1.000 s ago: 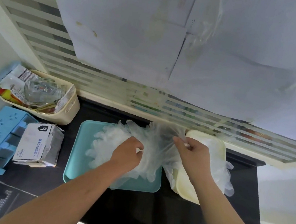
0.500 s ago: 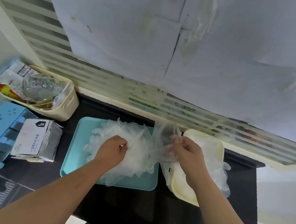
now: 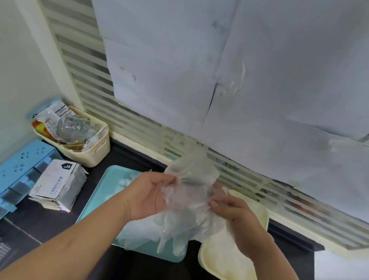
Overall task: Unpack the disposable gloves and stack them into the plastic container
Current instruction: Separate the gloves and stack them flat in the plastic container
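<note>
One bunch of clear disposable gloves (image 3: 189,194), held raised between both hands. Left hand (image 3: 147,197) pinches its 9 o'clock edge and right hand (image 3: 240,220) its 3 o'clock edge, fingers curled on the film. Handling, judged: featherweight, limp, clingy, slippery; best taken by the cuffs. Teal tray (image 3: 106,190), 7 o'clock of bunch: loose gloves. Cream plastic container (image 3: 262,214), 5 o'clock: gloves lying inside. Torn-open glove box (image 3: 58,184), 9 o'clock: contents not visible.

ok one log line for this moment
left hand: holds gloves | right hand: holds gloves | gloves: held up over tray | container: right of tray
</note>
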{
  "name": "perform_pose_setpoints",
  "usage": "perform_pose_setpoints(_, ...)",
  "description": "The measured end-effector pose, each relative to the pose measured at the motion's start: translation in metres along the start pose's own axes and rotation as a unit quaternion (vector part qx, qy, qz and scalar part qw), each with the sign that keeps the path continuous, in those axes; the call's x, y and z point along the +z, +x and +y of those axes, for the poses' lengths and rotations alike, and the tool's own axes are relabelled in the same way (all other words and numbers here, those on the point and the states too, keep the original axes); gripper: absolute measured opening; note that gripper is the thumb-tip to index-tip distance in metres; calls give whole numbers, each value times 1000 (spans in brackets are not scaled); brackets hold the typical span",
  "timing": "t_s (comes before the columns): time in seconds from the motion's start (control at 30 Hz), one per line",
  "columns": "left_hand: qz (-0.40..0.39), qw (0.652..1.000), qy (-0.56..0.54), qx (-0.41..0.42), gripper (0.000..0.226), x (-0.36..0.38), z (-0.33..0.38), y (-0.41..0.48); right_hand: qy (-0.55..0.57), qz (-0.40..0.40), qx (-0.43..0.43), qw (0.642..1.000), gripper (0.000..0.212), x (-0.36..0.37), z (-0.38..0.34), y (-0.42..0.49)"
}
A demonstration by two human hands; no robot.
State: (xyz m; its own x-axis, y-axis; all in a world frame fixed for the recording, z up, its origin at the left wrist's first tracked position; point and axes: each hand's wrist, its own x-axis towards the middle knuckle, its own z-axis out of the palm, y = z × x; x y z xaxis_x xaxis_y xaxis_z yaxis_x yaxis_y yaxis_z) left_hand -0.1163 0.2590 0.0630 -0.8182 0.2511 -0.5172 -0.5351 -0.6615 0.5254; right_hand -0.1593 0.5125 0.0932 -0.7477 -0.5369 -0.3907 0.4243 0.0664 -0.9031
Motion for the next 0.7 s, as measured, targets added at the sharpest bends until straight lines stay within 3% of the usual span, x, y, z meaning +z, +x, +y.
perform_pose_setpoints(0.07,-34,999,-20,0,65,16,-6,1,46,-7,9,999,37,-5,-1,-11)
perform_pose_setpoints(0.23,-48,998,-18,-21,44,43,-38,5,168,62,13,984,36,-21,5,-30)
perform_pose_setpoints(0.4,17,999,-29,-21,48,30,-57,24,126,163,23,978,21,-55,14,-48)
perform_pose_setpoints(0.47,20,999,17,-37,65,33,-60,34,103,168,24,980,22,-67,15,-54)
perform_pose_setpoints(0.6,-7,976,219,-12,29,63,-72,52,99,184,30,977,22,-84,14,-63)
perform_pose_setpoints(0.7,29,972,231,-5,34,70,-82,61,110,242,31,963,23,-94,17,-66)
